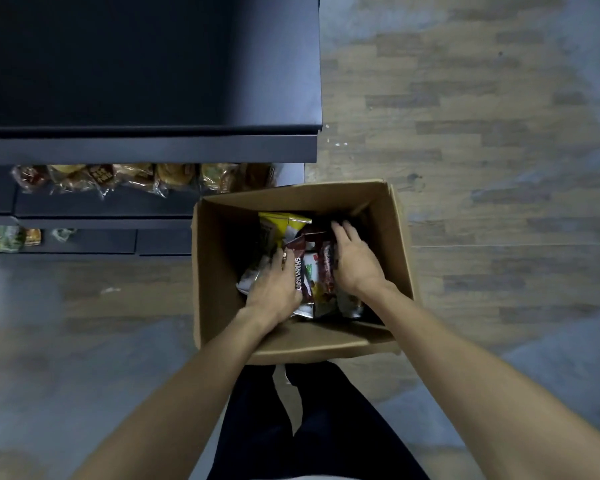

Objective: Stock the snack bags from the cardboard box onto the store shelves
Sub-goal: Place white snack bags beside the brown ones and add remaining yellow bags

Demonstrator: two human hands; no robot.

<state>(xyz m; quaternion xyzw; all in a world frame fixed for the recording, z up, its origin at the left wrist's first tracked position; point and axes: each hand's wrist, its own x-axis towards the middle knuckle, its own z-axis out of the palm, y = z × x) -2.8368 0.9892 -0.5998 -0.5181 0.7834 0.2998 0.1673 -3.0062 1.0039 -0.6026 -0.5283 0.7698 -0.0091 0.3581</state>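
An open cardboard box (219, 271) stands on the floor in front of me, holding several snack bags. Dark red and white bags (309, 271) lie in the middle and a yellow bag (284, 221) lies at the far side. My left hand (274, 289) rests on the bags at the left, fingers curled down onto a silver-edged bag. My right hand (354, 258) lies over the dark red bags at the right, fingers spread and reaching toward the far side. Whether either hand has a firm hold on a bag is unclear.
Dark store shelves (146, 148) stand to the left of the box. A lower shelf holds a row of clear-wrapped bread packs (125, 176), and colourful packs (0, 239) sit on the lowest shelf. Wood-pattern floor (482, 116) extends to the right. My dark trousers (309, 427) are just behind the box.
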